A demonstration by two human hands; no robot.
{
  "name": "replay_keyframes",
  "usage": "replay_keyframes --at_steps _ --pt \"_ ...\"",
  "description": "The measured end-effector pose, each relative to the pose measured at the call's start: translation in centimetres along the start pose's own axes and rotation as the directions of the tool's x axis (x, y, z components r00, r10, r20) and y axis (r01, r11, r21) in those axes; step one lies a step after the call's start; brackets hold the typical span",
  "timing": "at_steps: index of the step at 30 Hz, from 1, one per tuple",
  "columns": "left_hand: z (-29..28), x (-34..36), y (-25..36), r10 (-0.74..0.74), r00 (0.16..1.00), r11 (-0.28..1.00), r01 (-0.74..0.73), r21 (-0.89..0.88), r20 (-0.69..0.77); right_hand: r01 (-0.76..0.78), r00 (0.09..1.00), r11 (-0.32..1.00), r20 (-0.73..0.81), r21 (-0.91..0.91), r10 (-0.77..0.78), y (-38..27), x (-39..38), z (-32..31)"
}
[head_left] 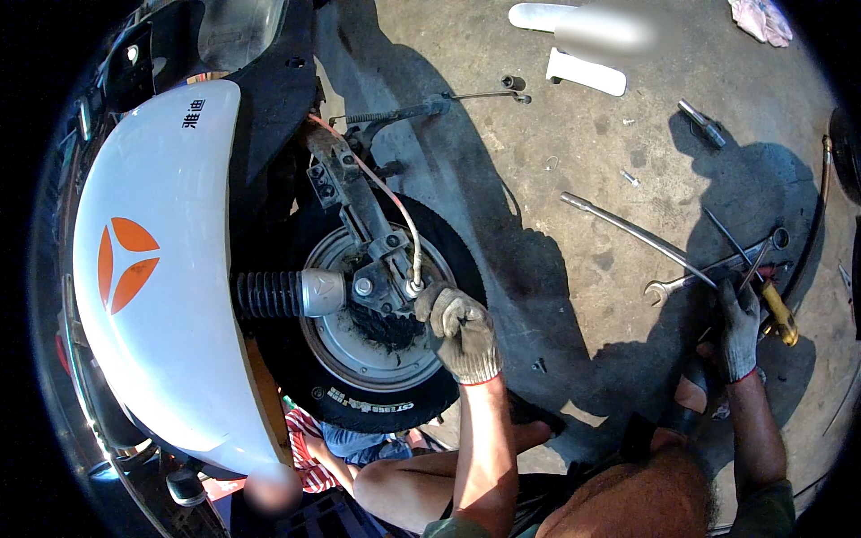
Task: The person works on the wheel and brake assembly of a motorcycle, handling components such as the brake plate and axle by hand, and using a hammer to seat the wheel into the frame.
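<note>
My left hand (459,332), in a dirty grey work glove, is closed beside the wheel hub, fingers curled at the axle end where a pale cable (408,220) meets it. What is inside the fingers, if anything, is hidden. The wheel (381,381) has a black tyre and silver rim; a grey metal arm (363,211) crosses it. On the right, my gloved right hand (740,330) reaches down among tools with its fingers stretched out. Its fingertips are by the end of a long metal bar (637,235). Close by lie a yellow-handled screwdriver (778,314) and a combination wrench (700,276).
A white scooter body panel (161,269) with orange marks fills the left. A black ribbed boot (267,293) joins the wheel. On the concrete lie a socket (702,124), a bolt (631,178), white parts (587,73) and a pink cloth (762,20). Another person in a striped top (309,453) is beyond the tyre.
</note>
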State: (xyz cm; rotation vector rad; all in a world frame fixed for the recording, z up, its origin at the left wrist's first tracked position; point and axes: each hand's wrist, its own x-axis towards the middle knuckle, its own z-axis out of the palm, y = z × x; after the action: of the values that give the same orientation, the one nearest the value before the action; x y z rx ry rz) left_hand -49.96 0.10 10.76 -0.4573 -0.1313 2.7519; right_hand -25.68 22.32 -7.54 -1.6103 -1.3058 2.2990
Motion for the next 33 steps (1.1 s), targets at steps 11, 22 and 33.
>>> replay_keyframes --at_steps 11,22,33 --pt "-1.4 -2.3 1.6 0.144 0.963 0.740 0.049 0.670 -0.229 0.006 0.999 0.990 0.042 0.140 -0.012 -4.0 -2.1 0.4" --pt "-1.9 -0.5 2.1 0.188 0.971 0.428 0.056 0.902 -0.149 0.112 0.947 0.993 0.297 0.042 -0.120 -6.4 -4.3 0.3" --pt "-3.1 -0.3 2.3 0.274 0.945 0.299 0.093 0.950 -0.179 0.219 0.938 0.972 0.293 -0.084 -0.186 -5.3 -4.2 -0.5"
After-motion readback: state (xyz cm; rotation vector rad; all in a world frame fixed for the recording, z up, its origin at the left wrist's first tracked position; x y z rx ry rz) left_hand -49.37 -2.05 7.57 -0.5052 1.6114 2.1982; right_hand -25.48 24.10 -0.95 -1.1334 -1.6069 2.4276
